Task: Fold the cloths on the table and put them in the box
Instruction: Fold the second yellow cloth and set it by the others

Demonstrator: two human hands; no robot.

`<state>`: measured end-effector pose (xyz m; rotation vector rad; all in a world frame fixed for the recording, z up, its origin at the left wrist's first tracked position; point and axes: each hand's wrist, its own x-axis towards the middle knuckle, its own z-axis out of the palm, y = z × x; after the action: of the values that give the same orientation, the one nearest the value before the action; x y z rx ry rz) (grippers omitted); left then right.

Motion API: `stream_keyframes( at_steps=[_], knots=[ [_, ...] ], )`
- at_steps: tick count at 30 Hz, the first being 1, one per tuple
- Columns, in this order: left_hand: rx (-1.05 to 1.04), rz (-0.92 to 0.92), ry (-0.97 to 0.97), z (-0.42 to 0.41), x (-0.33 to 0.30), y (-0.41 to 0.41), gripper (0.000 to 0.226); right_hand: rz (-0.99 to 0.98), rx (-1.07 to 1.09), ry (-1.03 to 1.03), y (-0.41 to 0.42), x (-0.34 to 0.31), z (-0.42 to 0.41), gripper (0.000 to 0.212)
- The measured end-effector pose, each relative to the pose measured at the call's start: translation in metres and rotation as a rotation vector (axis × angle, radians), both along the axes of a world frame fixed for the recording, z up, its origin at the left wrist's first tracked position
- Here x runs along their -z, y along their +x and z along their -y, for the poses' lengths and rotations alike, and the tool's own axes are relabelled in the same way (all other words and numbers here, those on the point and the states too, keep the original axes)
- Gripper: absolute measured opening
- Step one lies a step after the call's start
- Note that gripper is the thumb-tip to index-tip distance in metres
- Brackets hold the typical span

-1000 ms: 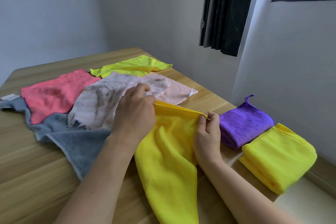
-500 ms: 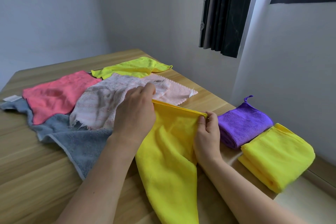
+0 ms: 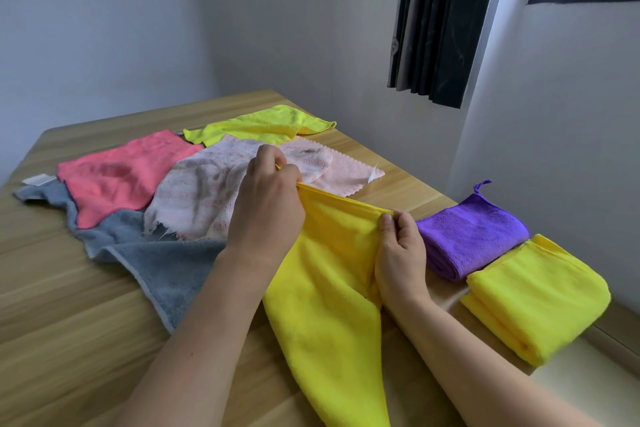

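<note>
Now both hands are clamped on the top edge of a yellow cloth, held taut between them above the wooden bench; the left hand pinches the left corner between thumb and curled fingers, while the right hand pinches the right corner, thumb on top; the two hands are apart by the width of that edge. From there the yellow cloth slopes down toward the near side of the bench and runs out of the bottom of the view, so its lower end cannot be seen. Behind the left hand lies a spread of unfolded cloths, overlapping one another: a grey cloth nearest, a coral cloth over its far part, a worn pale pink cloth with a frayed edge beside the coral one, a smoother pink cloth with a scalloped border partly under it, and a lime cloth farthest back. To the right of the right hand sit two folded cloths near the bench's right edge: a purple cloth with a small loop at its far corner, and just beside it, seemingly touching, a folded yellow cloth. A dark curtain hangs against the wall beyond.
</note>
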<state>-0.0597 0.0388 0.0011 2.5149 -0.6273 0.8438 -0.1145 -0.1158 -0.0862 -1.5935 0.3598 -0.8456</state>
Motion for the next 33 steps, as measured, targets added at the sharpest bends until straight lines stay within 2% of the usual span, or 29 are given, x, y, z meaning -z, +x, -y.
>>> stream_keyframes(
  at_steps=[7,10,14,19,23,27,30,33],
  knots=[
    [-0.059,0.011,0.083,-0.005,-0.017,-0.028,0.005,-0.095,-0.023,-0.035,-0.012,-0.02,0.004,0.019],
    [-0.075,-0.042,0.112,-0.015,-0.032,-0.034,0.017,-0.106,-0.032,-0.051,-0.014,-0.052,0.01,0.018],
    [0.002,-0.134,-0.129,-0.02,-0.064,-0.044,0.019,-0.119,-0.046,-0.029,-0.016,-0.105,0.02,0.019],
    [0.156,-0.192,-0.553,-0.02,-0.119,-0.07,0.022,-0.084,-0.074,0.007,-0.022,-0.169,0.027,0.022],
    [0.194,-0.212,-0.744,-0.018,-0.158,-0.084,0.03,-0.113,-0.187,-0.027,-0.034,-0.221,0.031,0.021],
    [0.209,-0.312,-0.804,-0.018,-0.181,-0.093,0.024,-0.148,-0.231,-0.021,-0.047,-0.264,0.033,0.029],
    [0.206,-0.386,-0.775,-0.024,-0.19,-0.093,0.023,-0.149,-0.284,-0.102,-0.05,-0.277,0.031,0.032],
    [0.119,-0.322,-0.677,-0.03,-0.187,-0.086,0.022,-0.17,-0.288,-0.117,-0.049,-0.275,0.03,0.024]
  ],
)
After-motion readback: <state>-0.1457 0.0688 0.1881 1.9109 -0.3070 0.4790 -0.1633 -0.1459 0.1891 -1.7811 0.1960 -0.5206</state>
